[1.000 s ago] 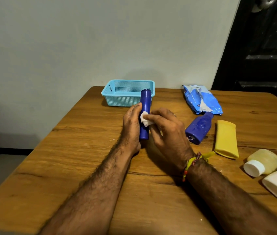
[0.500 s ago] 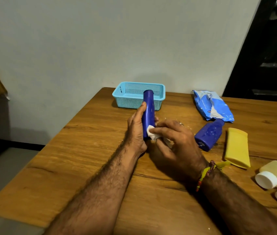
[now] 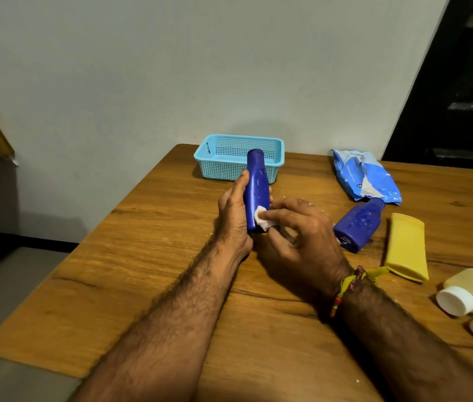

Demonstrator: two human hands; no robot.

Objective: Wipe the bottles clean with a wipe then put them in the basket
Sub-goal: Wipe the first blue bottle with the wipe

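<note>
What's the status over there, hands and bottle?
Left hand grips tall blue bottle. Right hand pinches white wipe against it. Basket beyond, no bottles visible inside. Path looks unobstructed.

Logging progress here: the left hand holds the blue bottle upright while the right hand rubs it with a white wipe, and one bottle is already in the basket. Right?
Not quite. The head view shows the basket holding no bottle. The left hand does hold the blue bottle upright while the right hand rubs it with the white wipe.

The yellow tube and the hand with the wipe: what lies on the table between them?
In the head view, a second blue bottle lies on its side between the yellow tube and the right hand.
</note>
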